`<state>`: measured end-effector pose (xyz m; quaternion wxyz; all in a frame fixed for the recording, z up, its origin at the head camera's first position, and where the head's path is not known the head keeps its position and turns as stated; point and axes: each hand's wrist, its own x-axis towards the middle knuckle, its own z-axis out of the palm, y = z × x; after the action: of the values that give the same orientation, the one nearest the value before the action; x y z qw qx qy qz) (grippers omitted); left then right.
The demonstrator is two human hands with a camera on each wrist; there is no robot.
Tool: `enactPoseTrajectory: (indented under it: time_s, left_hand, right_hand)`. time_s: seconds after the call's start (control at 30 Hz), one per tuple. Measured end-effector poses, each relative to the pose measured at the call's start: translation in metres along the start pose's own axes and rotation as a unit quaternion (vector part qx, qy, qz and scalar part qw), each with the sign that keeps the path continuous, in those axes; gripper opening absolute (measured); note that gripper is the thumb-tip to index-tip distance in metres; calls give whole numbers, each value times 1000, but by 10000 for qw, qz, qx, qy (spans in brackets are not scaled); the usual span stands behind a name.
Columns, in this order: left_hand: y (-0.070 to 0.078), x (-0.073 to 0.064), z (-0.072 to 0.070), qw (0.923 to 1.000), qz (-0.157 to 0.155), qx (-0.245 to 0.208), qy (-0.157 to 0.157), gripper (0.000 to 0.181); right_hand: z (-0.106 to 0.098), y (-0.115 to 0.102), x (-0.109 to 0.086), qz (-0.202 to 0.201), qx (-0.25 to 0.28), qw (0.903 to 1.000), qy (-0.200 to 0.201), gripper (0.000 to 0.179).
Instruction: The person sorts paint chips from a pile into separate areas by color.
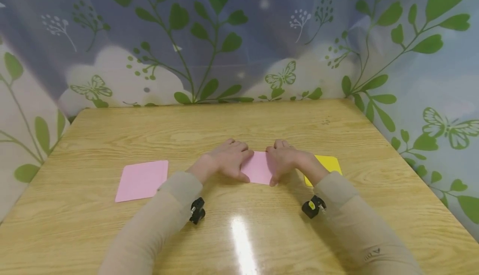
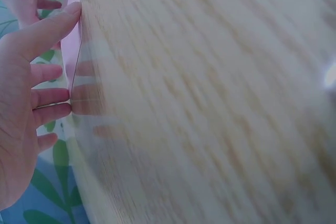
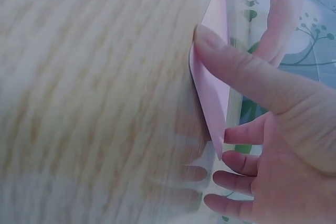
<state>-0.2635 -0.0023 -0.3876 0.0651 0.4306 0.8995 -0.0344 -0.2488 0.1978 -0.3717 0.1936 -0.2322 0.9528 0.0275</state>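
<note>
A pink sheet of paper (image 1: 257,168) lies between the two hands at the middle of the wooden table (image 1: 239,121). My left hand (image 1: 229,160) holds its left side, thumb at the near edge and fingers toward the far edge. On the opposite side my right hand (image 1: 284,158) grips the sheet the same way, its thumb (image 3: 210,40) on the near edge. The right wrist view shows the pink sheet (image 3: 212,85) nearly edge-on, close to the tabletop. Whether it is one sheet or several cannot be told.
To the left lie pink sheets (image 1: 143,180), slightly overlapped at one edge. A yellow sheet (image 1: 329,165) with rounded corners is partly hidden behind the right forearm. Behind the table hangs a leaf-patterned cloth (image 1: 239,59). Light glares on the near tabletop.
</note>
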Motion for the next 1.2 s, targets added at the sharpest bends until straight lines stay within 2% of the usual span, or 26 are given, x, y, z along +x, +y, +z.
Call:
enactPoseTrajectory:
  time_s: [0.13, 0.47, 0.57, 0.8, 0.97, 1.2]
  left_hand:
    - [-1, 2, 1, 10000, -20, 59, 16, 85]
    - [3, 3, -3, 9997, -40, 204, -103, 81]
    - [3, 2, -5, 9996, -67, 222, -142, 81]
    - [2, 2, -4, 9993, -43, 337, -153, 82]
    - [2, 3, -2, 9989, 13, 435, -170, 83]
    - [1, 2, 0, 9988, -30, 458, -143, 83]
  right_hand:
    - [1, 0, -1, 156, 130, 9998, 21, 102]
    - [-1, -4, -3, 340, -86, 9993, -126, 98]
    - [-1, -5, -4, 235, -41, 9996, -148, 96]
    - [0, -5, -8, -111, 458, 9989, -6, 96]
    - [3, -6, -11, -331, 469, 9983, 63, 94]
    - [6, -9, -13, -379, 391, 9983, 189, 93]
